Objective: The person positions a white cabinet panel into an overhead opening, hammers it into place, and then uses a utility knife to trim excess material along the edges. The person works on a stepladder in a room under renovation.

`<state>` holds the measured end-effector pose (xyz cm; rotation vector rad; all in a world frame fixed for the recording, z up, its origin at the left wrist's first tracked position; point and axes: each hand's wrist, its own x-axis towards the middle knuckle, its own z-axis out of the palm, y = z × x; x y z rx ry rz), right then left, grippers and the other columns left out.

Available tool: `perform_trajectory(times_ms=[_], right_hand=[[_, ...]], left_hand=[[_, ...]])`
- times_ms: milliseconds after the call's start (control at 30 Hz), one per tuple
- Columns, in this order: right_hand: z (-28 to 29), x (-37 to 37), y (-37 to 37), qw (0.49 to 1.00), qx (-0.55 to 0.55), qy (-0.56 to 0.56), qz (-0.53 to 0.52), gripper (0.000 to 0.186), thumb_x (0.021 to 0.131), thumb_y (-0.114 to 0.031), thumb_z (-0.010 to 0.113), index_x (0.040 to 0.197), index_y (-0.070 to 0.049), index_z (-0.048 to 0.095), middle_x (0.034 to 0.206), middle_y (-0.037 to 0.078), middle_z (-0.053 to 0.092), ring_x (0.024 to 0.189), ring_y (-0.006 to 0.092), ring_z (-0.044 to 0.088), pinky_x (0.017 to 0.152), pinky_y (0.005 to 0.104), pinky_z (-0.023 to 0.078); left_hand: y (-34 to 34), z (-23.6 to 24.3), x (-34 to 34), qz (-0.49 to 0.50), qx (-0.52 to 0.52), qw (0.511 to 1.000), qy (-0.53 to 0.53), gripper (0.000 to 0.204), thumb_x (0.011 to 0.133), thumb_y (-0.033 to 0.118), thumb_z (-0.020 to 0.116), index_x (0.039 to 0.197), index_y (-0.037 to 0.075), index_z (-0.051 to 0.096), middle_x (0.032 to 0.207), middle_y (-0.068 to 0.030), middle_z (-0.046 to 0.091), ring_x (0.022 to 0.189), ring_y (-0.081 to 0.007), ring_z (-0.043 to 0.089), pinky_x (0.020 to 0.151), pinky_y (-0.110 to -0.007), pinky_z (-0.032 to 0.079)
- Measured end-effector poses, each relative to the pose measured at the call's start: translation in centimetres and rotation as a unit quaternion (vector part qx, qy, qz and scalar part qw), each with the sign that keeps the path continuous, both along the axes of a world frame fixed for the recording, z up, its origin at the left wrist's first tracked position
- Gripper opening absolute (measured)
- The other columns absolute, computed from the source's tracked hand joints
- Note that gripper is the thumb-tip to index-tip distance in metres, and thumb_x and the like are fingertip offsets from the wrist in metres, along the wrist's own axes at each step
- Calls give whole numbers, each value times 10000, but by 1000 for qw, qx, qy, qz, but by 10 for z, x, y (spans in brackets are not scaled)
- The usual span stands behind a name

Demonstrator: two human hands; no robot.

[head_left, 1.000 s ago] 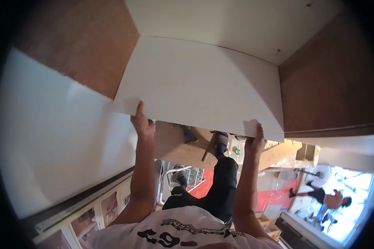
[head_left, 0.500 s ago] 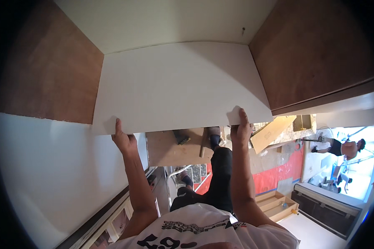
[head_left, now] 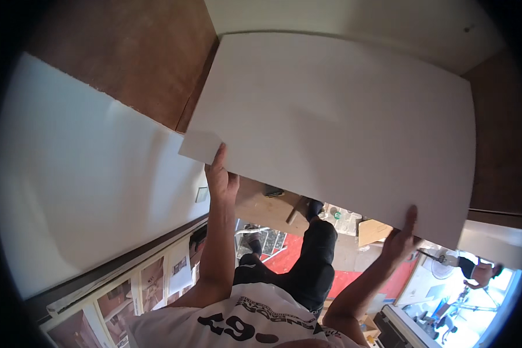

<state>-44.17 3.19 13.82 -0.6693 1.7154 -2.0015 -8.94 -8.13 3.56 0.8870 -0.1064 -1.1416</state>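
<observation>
A large white board (head_left: 336, 116) lies between two brown wooden side panels, its far edge close to the pale back wall. My left hand (head_left: 221, 176) grips the board's front edge near the left corner, thumb on top and fingers underneath. Toward the right end of the same edge, my right hand (head_left: 402, 235) holds on in the same way. The fingers below the board are mostly hidden. At the left, a narrow gap shows between the board and the left brown panel (head_left: 139, 58). The right brown panel (head_left: 500, 139) stands beside the board's other end.
A white wall (head_left: 98, 174) runs along my left. Below me are a wooden plank (head_left: 255, 200), a metal ladder frame (head_left: 267, 243) and a red floor covering (head_left: 290, 249). One foot stands near the plank. Another person (head_left: 481, 272) and a fan (head_left: 442, 267) are at the far right.
My view has turned, so the board appears tilted and larger. The board's front edge has come out toward me, and a gap now shows at its left side. Both hands keep their hold.
</observation>
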Motion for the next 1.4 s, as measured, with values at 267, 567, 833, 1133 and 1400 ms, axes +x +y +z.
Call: perform_trajectory(times_ms=[267, 567, 833, 1133, 1400], right_hand=[[-50, 23, -13, 985, -108, -124, 56, 426, 920, -101, 694, 1298, -1, 525, 1211, 121, 606, 1079, 205, 609, 918, 339, 540], [-46, 27, -7, 991, -97, -80, 50, 389, 925, -117, 693, 1264, 7, 547, 1185, 123, 623, 1051, 210, 622, 913, 342, 545], [-24, 10, 4, 993, -87, -61, 44, 331, 936, -109, 674, 1238, -15, 576, 1176, 127, 637, 1052, 228, 631, 903, 382, 560], [-119, -11, -4, 997, 3, -56, 52, 360, 956, -157, 651, 1258, 10, 550, 1164, 106, 616, 1015, 206, 629, 854, 357, 555], [-80, 35, 6, 945, -63, -318, 45, 431, 967, -251, 657, 1259, 33, 516, 1150, 102, 599, 1052, 195, 591, 902, 333, 483]], left_hand=[[-11, -1, 29, -38, -44, 998, -11, 392, 928, 114, 657, 1292, 44, 530, 1200, -72, 616, 1076, -222, 634, 899, -369, 571], [-10, -26, 26, -18, -76, 996, 49, 403, 930, 130, 663, 1305, 69, 529, 1194, -48, 625, 1077, -201, 636, 894, -362, 572], [11, 4, 25, -1, -56, 997, 45, 416, 927, 129, 672, 1311, 68, 525, 1194, -47, 626, 1083, -192, 628, 896, -353, 566], [11, -4, 31, -3, 37, 997, -74, 393, 927, 209, 693, 1251, 15, 585, 1199, -103, 645, 1067, -225, 641, 919, -397, 559], [17, 29, 41, -25, -42, 986, -157, 407, 961, 203, 634, 1322, 45, 531, 1266, -77, 603, 1155, -223, 586, 984, -404, 503]])
